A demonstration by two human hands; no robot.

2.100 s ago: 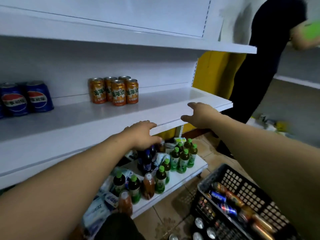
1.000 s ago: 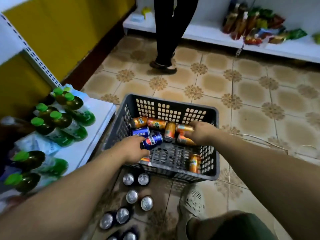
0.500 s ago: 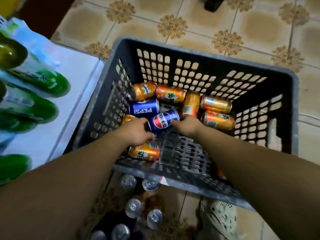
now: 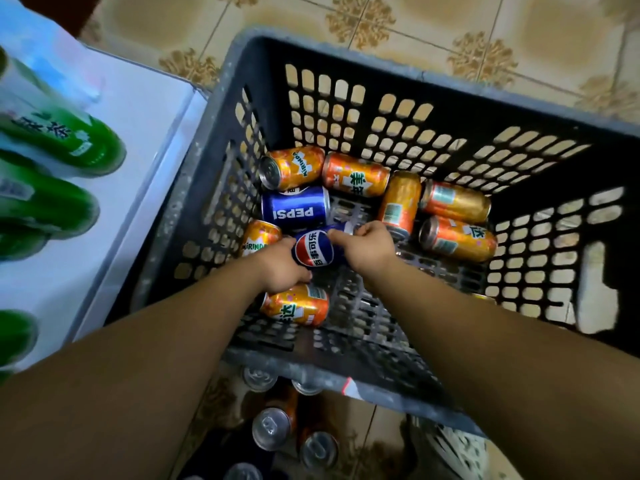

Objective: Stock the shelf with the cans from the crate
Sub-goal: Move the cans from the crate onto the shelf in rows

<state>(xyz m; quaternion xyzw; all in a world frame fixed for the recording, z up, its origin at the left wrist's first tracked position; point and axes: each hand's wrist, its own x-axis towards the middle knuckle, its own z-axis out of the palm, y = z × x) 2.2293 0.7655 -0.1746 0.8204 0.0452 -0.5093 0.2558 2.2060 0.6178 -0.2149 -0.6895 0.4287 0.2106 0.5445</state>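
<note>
A dark slatted plastic crate (image 4: 221,140) sits on the tiled floor below me. Inside lie several orange Mirinda cans (image 4: 356,174) and two blue Pepsi cans. One blue Pepsi can (image 4: 294,210) lies flat near the crate's left wall. The other blue Pepsi can (image 4: 313,251) lies just in front of it, held between both hands. My left hand (image 4: 281,270) grips its near end and my right hand (image 4: 367,247) grips its far end. An orange can (image 4: 298,306) lies right under my left wrist.
The white bottom shelf (image 4: 124,174) runs along the crate's left side, with green tea bottles (image 4: 69,140) lying on it. Several upright cans (image 4: 270,427) stand on the floor by the crate's near edge. Patterned tiles (image 4: 450,26) lie beyond the crate.
My view went from the shelf down into the crate. Both hands dropped from the shelf edge and closed in on the blue Pepsi can, which is now tipped slightly between them.
</note>
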